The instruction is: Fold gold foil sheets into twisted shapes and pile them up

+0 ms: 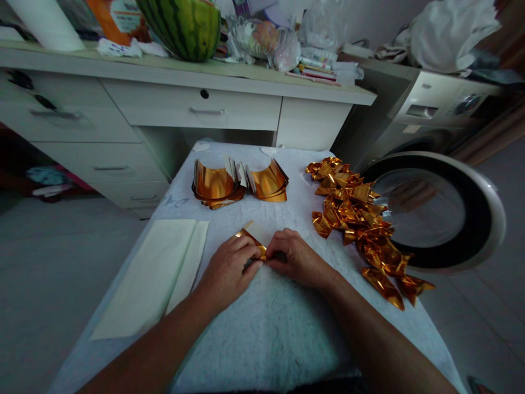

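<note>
A sheet of gold foil paper [257, 232] with a pale back lies at the middle of the cloth-covered table, its near edge folded or rolled over. My left hand [234, 264] pinches that edge from the left, thumb and fingers together. From the right, my right hand [296, 257] pinches the same edge, its fingertips close to the left ones. Beyond the hands stand two curved stacks of gold foil sheets, a left stack [213, 183] and a right stack [268, 181]. Many folded gold foil pieces [348, 210] are heaped to the right.
Folded pale paper [143, 279] lies on the left of the table [262, 339]. Behind it is a white desk [197, 104] with drawers, bearing a cut watermelon [180, 27] and plastic bags. A washing machine's open round door [488, 219] stands close to the table's right edge.
</note>
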